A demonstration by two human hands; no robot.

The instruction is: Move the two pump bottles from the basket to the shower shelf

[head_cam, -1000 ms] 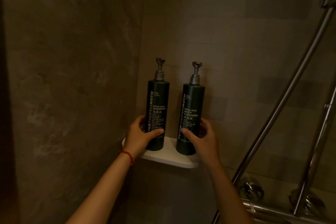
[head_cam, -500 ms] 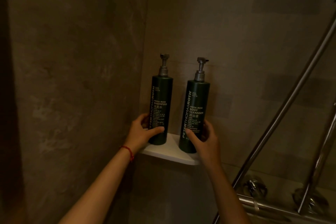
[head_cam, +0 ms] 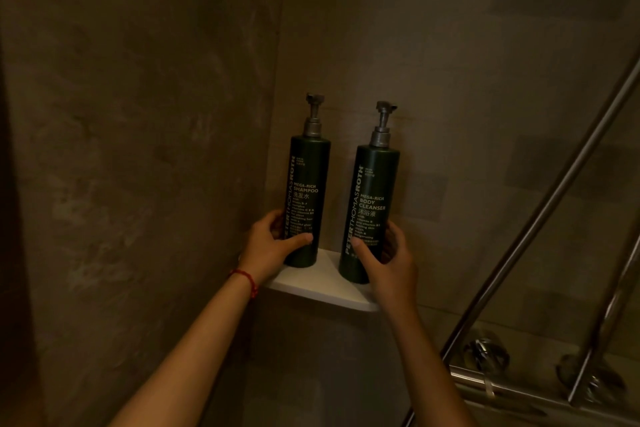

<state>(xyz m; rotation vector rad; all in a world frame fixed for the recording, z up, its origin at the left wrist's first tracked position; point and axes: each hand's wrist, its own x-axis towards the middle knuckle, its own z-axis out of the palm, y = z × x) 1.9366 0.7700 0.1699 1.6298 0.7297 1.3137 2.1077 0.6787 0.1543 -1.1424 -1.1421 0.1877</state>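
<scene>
Nearest, two bare forearms reaching up and forward from the bottom edge, a red string bracelet [head_cam: 246,280] tied round the left wrist. Left hand [head_cam: 273,246] wrapped round the lower part of the shampoo pump bottle [head_cam: 306,198], thumb across the front over the small print, fingers curled behind the left side. Right hand [head_cam: 388,262] clasping the lower part of the body cleanser pump bottle [head_cam: 372,211] likewise, thumb pressed to the front near the label's foot, fingers round the right side.

Both bottles dark green, upright, with grey pump heads, standing side by side but apart on the white corner shower shelf [head_cam: 318,284], bases on its top surface; shampoo on the left, nearer the corner, body cleanser on the right, nearer the front edge. A bare strip of shelf visible between them.

Off to the right, slanted chrome shower rails [head_cam: 540,218] running down to round metal fittings [head_cam: 486,355] and a horizontal bar low in view.

Behind it all, dim brown stone-look walls [head_cam: 138,149] meeting in the corner just behind the shelf, tiled on the right-hand side.
</scene>
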